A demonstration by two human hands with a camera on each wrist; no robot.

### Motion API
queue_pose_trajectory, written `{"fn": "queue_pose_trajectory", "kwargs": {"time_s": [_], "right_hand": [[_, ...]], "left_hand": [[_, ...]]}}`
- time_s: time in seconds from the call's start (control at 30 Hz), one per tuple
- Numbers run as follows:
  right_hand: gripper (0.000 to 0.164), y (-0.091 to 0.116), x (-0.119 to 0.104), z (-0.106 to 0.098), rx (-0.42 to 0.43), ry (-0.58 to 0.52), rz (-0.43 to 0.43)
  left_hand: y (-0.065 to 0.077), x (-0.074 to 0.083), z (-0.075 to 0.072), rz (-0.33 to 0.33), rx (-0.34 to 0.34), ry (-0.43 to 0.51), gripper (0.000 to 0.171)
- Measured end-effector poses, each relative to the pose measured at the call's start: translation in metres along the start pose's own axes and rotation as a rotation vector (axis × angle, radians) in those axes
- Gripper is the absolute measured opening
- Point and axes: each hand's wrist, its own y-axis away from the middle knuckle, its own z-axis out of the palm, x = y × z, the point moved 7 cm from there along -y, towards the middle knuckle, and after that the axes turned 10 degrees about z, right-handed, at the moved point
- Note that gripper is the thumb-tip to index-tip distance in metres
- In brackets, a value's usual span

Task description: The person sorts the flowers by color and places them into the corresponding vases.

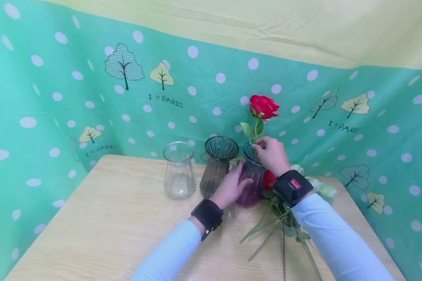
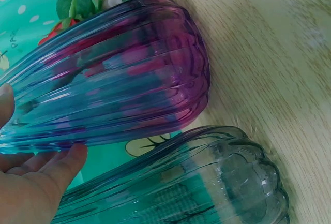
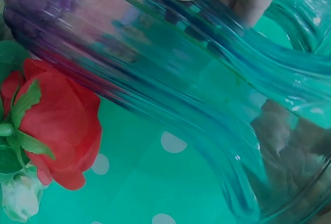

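In the head view, my right hand point(image 1: 272, 154) pinches the stem of a red rose point(image 1: 263, 106) above the mouth of a ribbed glass vase point(image 1: 249, 187), blue above and purple below. The bloom stands upright over the rim. My left hand point(image 1: 231, 185) holds this vase around its side, thumb towards me. The left wrist view shows that hand point(image 2: 36, 182) at the vase point(image 2: 129, 74), thumb and fingers on opposite sides. Through the glass point(image 3: 170, 63) in the right wrist view, a thin stem runs inside the vase.
A grey vase point(image 1: 211, 177) stands just left of the held one, and a clear vase point(image 1: 179, 175) farther left. At the right, another red rose point(image 1: 269, 179), white flowers point(image 1: 325, 189) and several green stems point(image 1: 263, 244) lie on the wooden table point(image 1: 102, 218). A patterned curtain point(image 1: 211, 99) hangs behind.
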Motion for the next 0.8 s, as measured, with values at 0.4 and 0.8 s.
{"fn": "queue_pose_trajectory", "kwargs": {"time_s": [0.4, 0.8], "right_hand": [[0.023, 0.0002, -0.0037, 0.0015, 0.029, 0.059, -0.020], [0.024, 0.0012, -0.0008, -0.0025, 0.062, 0.019, -0.031]], "left_hand": [[-0.0003, 0.0002, -0.0012, 0.001, 0.001, 0.002, 0.067], [0.0013, -0.0004, 0.0006, -0.008, -0.002, 0.013, 0.067]]}}
